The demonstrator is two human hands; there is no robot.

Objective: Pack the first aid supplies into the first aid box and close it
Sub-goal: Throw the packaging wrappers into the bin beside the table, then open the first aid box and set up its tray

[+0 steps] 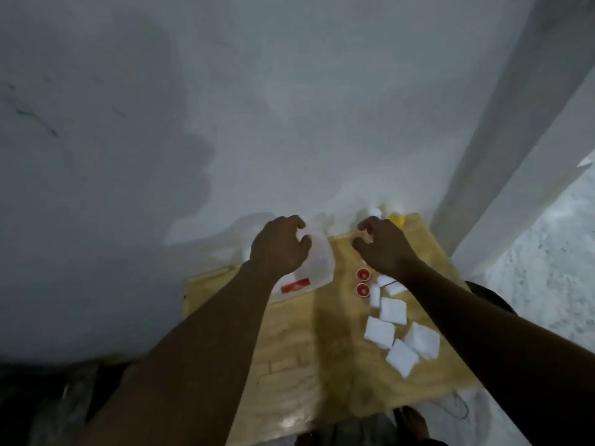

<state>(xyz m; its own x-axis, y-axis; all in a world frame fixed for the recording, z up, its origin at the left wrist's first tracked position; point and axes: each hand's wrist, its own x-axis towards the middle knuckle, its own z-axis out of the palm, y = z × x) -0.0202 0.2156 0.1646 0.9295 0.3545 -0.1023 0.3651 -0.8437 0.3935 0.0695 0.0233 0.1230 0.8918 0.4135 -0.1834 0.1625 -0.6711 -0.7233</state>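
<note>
First aid box (317, 267): translucent plastic with a red-and-white label on its near side. It stands left of centre near the far edge of the tabletop (289, 349). The lid's state cannot be judged, as the view is blurred.

Two small round red-capped items (363, 274) lie one behind the other, just right of the box.

Several white square gauze pads (392, 310) lie flat and scattered toward the right edge, some touching.

A yellow item (397, 220) and a white-capped bottle (375, 211) stand at the far right corner.
</note>
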